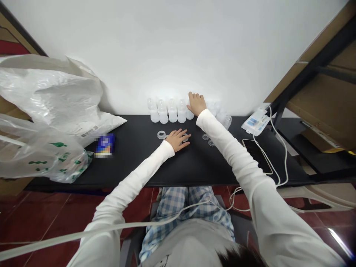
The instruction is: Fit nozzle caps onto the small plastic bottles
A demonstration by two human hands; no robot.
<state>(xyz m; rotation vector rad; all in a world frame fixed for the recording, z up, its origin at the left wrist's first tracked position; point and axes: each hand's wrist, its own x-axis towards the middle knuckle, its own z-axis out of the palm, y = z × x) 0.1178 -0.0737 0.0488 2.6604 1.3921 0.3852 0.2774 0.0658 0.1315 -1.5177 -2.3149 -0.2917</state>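
Note:
Several white bottles with clear domed tops, like small baby bottles (172, 111), stand upright in a row against the wall. My right hand (197, 104) has its fingers curled over the top of a bottle (190, 114) at the right of the row; the hand covers that top. On the black tabletop in front, my left hand (178, 141) lies flat with its fingers spread, over or beside some clear rings. One clear ring (161, 134) shows just left of it. Two small rings (211, 142) lie near my right forearm. More clear pieces (226, 120) are partly hidden behind that sleeve.
A large white plastic bag (55, 92) and a clear bag with green print (55, 159) fill the left side, beside a blue packet (105, 145). At right are a phone (257, 157), a white cable (285, 155) and a white-and-blue pack (256, 121). The wall closes off the back.

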